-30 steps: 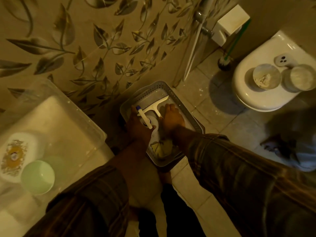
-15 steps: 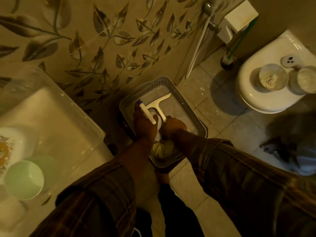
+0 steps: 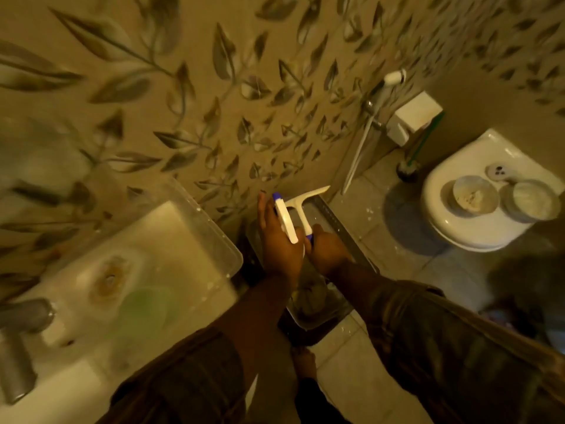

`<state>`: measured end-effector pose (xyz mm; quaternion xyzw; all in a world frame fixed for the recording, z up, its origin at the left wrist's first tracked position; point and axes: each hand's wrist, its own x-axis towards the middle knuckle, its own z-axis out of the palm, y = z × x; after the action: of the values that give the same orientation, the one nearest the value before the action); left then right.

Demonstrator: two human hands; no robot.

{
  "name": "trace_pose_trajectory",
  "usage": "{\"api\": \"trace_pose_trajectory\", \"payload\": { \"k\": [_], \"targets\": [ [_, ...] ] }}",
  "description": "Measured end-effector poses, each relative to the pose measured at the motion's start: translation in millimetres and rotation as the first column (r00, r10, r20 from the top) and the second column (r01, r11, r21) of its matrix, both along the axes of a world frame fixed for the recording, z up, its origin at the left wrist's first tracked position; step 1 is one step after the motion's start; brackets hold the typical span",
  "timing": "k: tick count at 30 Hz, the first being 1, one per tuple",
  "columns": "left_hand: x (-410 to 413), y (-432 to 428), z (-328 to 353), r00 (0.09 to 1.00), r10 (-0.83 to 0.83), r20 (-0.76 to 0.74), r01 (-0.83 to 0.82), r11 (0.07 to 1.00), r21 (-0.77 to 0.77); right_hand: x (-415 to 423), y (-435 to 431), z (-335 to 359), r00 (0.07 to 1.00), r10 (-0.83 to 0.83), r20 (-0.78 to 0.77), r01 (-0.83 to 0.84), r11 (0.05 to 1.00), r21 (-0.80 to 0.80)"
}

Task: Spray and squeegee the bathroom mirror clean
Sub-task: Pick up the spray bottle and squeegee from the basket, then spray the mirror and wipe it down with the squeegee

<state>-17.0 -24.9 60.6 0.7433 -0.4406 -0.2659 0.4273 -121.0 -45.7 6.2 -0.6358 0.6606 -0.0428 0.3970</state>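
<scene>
Start with the gray basket point(image 3: 345, 228) on the floor and place everything else from it.

Both arms reach down over the basket. The left hand point(image 3: 279, 240) is above its left side, closed around the spray bottle point(image 3: 286, 220). The bottle is white with a blue tip, and the tip points up toward the leafy wall point(image 3: 214, 87). The right hand point(image 3: 328, 250) is above the middle of the basket, right beside the left hand and nearly touching it. It is closed around the handle of the squeegee point(image 3: 301, 209). The handle runs from that hand up toward the wall, and the wide blade sits across the top like the bar of a T. Both tools look lifted out of the basket, but the picture is blurry, so this is a guess.

A lump, maybe a cloth point(image 3: 308, 298), lies in the near end of the basket.

No mirror shows here. It is probably higher up, so both hands need to rise. There is open air above the basket. The edge of the clear plastic box point(image 3: 214, 240) is close on the left, so the left elbow could bump it. To the right, bare floor tiles point(image 3: 397, 240) lie before the toilet point(image 3: 477, 221), which is well apart. The wall is just behind the basket, so the blade should not swing forward.
</scene>
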Motion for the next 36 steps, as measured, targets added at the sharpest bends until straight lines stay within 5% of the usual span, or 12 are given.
{"api": "trace_pose_trajectory", "payload": {
  "k": [5, 13, 23, 29, 36],
  "targets": [
    [19, 4, 83, 0.995, -0.022, -0.100, 0.016, 0.998, -0.062, 11, 8, 79, 0.991, -0.030, 0.132, 0.049, 0.988, -0.147],
    [67, 26, 235, 0.998, 0.002, -0.063, -0.023, 0.943, -0.332, 48, 16, 218, 0.969, 0.000, 0.247, 0.102, 0.911, -0.399],
    [136, 99, 390, 0.998, 0.062, -0.021, -0.064, 0.838, -0.543, 105, 35, 363, 0.944, 0.117, 0.309, 0.130, 0.728, -0.673],
    [206, 172, 469, 0.988, 0.152, 0.010, -0.109, 0.751, -0.651, 157, 49, 457, 0.921, 0.249, 0.301, 0.137, 0.516, -0.846],
    [281, 237, 584, 0.939, 0.345, 0.022, -0.225, 0.659, -0.718, 249, 89, 581, 0.716, 0.545, 0.437, 0.184, 0.456, -0.871]
  ]
}}
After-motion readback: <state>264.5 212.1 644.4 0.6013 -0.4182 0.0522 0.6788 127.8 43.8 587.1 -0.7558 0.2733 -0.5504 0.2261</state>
